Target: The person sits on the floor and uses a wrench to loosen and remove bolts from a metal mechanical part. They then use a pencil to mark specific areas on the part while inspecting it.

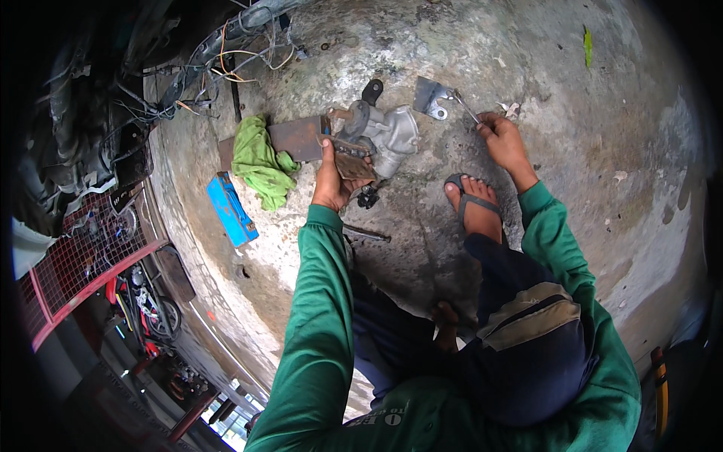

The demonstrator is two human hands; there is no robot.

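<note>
My left hand is closed around the edge of a rusty, angled metal plate, with the thumb along its left side. Just beyond it lies a grey cast-metal housing with a black lug at its far end. Farther right, my right hand pinches the near end of a slim silver wrench. The wrench's far end lies against or just over a small grey metal bracket on the concrete; I cannot tell if they touch.
A flat rusty bar lies left of the housing, partly under a green cloth. Nearby is a blue box. A dark rod lies before my feet. Loose wires hang at far left. A motorcycle stands beyond.
</note>
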